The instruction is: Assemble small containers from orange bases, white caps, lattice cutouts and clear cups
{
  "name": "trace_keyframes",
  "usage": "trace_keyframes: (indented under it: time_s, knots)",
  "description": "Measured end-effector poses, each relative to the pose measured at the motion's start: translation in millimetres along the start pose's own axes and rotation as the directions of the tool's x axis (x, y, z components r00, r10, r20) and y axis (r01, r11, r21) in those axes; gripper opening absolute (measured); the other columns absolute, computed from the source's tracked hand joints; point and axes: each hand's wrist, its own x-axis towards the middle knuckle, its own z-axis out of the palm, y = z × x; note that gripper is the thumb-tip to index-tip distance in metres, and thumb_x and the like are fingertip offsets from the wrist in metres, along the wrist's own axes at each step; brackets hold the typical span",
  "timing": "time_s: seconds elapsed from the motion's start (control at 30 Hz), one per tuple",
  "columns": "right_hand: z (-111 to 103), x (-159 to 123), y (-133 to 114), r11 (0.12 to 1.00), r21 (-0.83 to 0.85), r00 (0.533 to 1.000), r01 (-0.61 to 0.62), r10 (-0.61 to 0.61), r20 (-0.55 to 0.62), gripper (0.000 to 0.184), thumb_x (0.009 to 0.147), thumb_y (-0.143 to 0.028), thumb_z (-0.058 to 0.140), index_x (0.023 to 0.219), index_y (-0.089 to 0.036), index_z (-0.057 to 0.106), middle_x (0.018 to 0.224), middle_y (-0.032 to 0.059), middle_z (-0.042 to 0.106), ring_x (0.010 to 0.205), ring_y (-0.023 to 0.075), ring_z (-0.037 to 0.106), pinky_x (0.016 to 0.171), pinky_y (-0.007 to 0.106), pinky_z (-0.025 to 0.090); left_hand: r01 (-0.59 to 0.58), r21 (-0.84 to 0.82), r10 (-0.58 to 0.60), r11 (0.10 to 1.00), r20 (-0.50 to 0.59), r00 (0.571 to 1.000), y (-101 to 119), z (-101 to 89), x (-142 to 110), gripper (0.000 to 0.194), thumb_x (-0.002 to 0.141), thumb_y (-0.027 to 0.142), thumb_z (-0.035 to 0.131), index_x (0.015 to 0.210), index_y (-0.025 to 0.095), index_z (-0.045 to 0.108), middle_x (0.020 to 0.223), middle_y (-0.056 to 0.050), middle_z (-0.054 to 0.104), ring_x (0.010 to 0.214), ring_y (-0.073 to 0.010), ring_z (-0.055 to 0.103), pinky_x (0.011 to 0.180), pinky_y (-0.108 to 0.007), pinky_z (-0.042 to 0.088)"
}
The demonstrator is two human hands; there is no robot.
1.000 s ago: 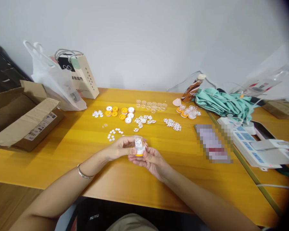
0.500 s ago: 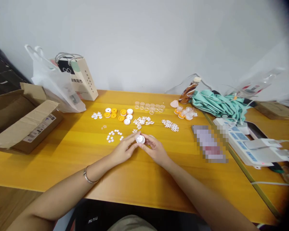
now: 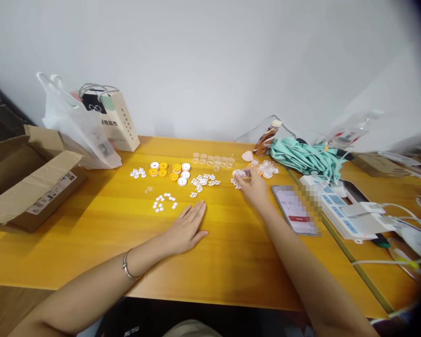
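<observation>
My left hand (image 3: 185,230) lies flat on the table, fingers stretched out and holding nothing. My right hand (image 3: 255,191) reaches forward, its fingers closed round a small round white case (image 3: 240,173) that looks clear on top. Right beside it are white openwork pieces (image 3: 235,183), partly covered by the hand, and a cluster of clear-topped cases with orange or white bases (image 3: 267,169). Nearer the middle lie more white openwork pieces (image 3: 205,179), clear cups (image 3: 210,161), and orange and white round bases (image 3: 174,177). Small white discs (image 3: 160,204) sit left of my left hand.
At the left stand an open cardboard box (image 3: 52,196), a plastic bag (image 3: 80,135) and a paper bag (image 3: 121,121). To the right are a phone (image 3: 291,206), a power strip (image 3: 337,210), a bottle (image 3: 266,139) and a folded green umbrella (image 3: 298,157).
My right hand has moved forward and right with the round case, away from my left hand. The left hand has let go of it and flattened onto the table.
</observation>
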Motion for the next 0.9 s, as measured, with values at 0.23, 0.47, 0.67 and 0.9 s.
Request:
trace_keyframes:
  time_s: [0.23, 0.47, 0.67, 0.9]
  knots:
    - [-2.6, 41.1, 36.2, 0.844, -0.535, 0.996, -0.043, -0.006, -0.088, 0.035, 0.078, -0.033, 0.048, 0.107, -0.013, 0.05, 0.099, 0.0164, 0.061, 0.097, 0.0318, 0.05, 0.079, 0.042, 0.034, -0.002, 0.063, 0.0, 0.998, 0.029, 1.0, 1.1, -2.0, 0.3, 0.065, 0.092, 0.047, 0.026, 0.143, 0.015, 0.0, 0.149, -0.014, 0.014, 0.138, -0.0224, 0.011, 0.112, -0.041, 0.015]
    - [6.4, 42.4, 51.8, 0.727, -0.685, 0.997, 0.038, -0.073, -0.022, 0.031, 0.083, -0.029, 0.042, 0.108, -0.012, 0.05, 0.104, 0.0173, 0.058, 0.105, 0.0326, 0.042, 0.082, 0.046, 0.03, 0.006, 0.096, -0.009, 0.995, 0.03, 1.0, 1.9, -0.4, 0.8, 0.064, 0.093, 0.048, 0.023, 0.143, 0.014, 0.004, 0.149, -0.013, 0.016, 0.138, -0.0219, 0.011, 0.112, -0.04, 0.014]
    - [4.0, 35.7, 44.4, 0.766, -0.64, 0.981, -0.061, -0.074, -0.182, 0.043, 0.08, -0.033, 0.048, 0.115, -0.008, 0.046, 0.111, 0.0217, 0.05, 0.108, 0.0363, 0.041, 0.082, 0.049, 0.034, -0.008, 0.108, 0.003, 0.994, 0.047, 0.999, 0.6, -1.9, 0.7, 0.062, 0.092, 0.05, 0.022, 0.142, 0.014, 0.013, 0.148, -0.014, 0.018, 0.138, -0.0228, 0.011, 0.112, -0.04, 0.015]
    - [14.0, -60.9, -0.4, 0.899, -0.194, 0.914, 0.392, -0.356, 0.197, 0.038, 0.086, -0.037, 0.044, 0.117, -0.015, 0.047, 0.116, 0.016, 0.054, 0.112, 0.0271, 0.048, 0.093, 0.044, 0.04, -0.036, 0.12, 0.03, 0.992, 0.05, 0.998, -0.9, -4.5, 0.9, 0.064, 0.091, 0.053, 0.023, 0.142, 0.014, 0.015, 0.148, -0.014, 0.017, 0.138, -0.0236, 0.012, 0.112, -0.04, 0.016]
